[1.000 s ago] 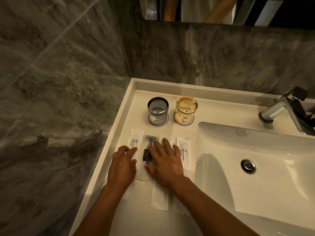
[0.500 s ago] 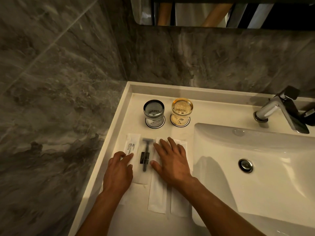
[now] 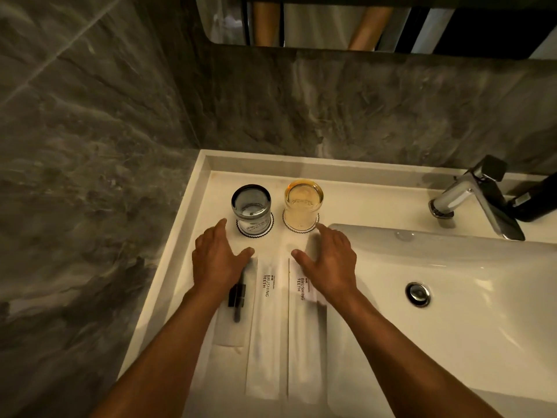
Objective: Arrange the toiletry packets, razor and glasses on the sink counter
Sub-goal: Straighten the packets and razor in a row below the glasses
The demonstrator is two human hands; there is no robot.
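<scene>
On a white sink counter (image 3: 361,203), the left hand (image 3: 215,260) lies spread open, empty, over the top of the razor (image 3: 238,297). Beyond its fingertips stands a grey glass (image 3: 251,209). Two toothbrush packets (image 3: 266,321) lie between the hands. The right hand (image 3: 328,260), open and empty, covers the right packet's top, forefinger nearly touching the amber glass (image 3: 303,205).

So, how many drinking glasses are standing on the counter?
2. The grey glass stands on a round coaster at the back of the counter, ahead of the left hand. The amber glass stands beside it on its own coaster, nearer the basin. None seems hidden.
</scene>
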